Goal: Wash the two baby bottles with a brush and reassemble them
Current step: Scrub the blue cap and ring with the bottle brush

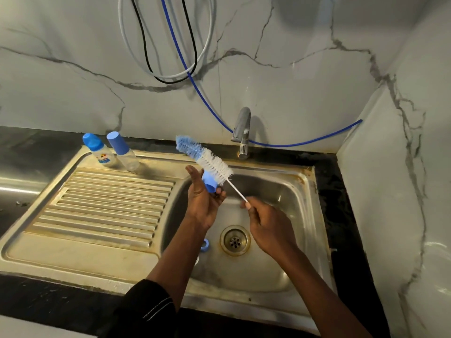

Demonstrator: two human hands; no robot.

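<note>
Two clear baby bottles with blue caps stand on the drainboard's far edge: one with a printed label [101, 152], one plain [124, 152]. Over the sink basin, my left hand [203, 198] holds a small blue cap [210, 182] between fingers and thumb. My right hand [264, 222] grips the thin white handle of a bottle brush [205, 159], whose blue and white bristles point up and left, resting against the cap. A blue ring [204, 245] lies in the basin, partly hidden behind my left forearm.
The steel sink [300, 191] has a drain [234, 240] in its middle and a ribbed drainboard [102, 208] on the left. A tap [241, 132] stands behind the basin. Blue, black and white hoses [170, 45] hang on the marble wall. A wall closes the right side.
</note>
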